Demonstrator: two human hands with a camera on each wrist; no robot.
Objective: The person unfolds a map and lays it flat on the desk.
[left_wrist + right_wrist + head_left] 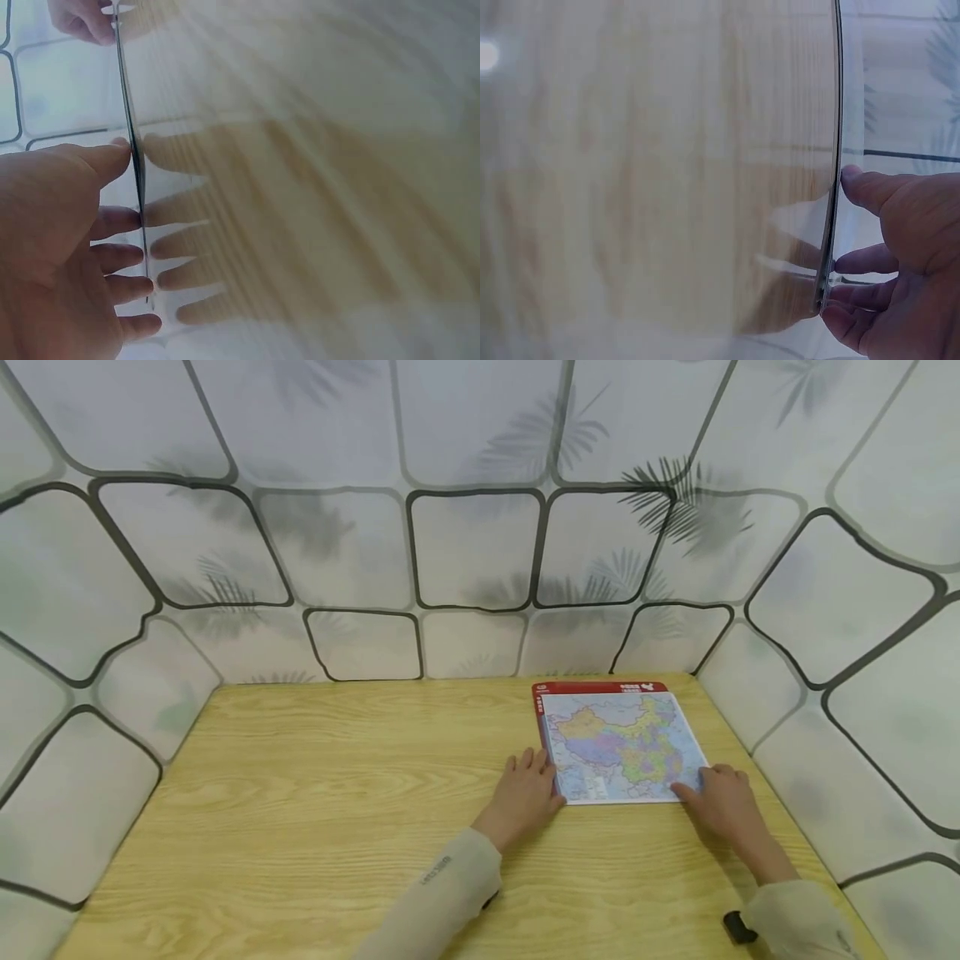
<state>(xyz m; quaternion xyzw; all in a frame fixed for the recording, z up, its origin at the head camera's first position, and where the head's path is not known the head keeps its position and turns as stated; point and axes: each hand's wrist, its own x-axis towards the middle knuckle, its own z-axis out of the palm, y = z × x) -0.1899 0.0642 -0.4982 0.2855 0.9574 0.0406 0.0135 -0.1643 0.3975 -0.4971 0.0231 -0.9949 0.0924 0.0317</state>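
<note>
A flat rectangular map board (622,747) with a red top border lies on the wooden table (337,810), toward its far right. At its lower left corner, my left hand (521,797) rests with fairly straight fingers along the side edge, thumb by the front edge. My right hand (726,802) holds the lower right corner, its thumb over the map's surface and its fingers bent at the right edge. In the wrist views the board shows only as a thin dark edge at the fingertips of the left hand (67,232) and right hand (907,262).
Patterned light walls (476,552) with dark outlines and leaf prints enclose the table at the back and both sides. The right wall (855,693) stands close beside my right hand. Bare wood stretches to the left of the map board.
</note>
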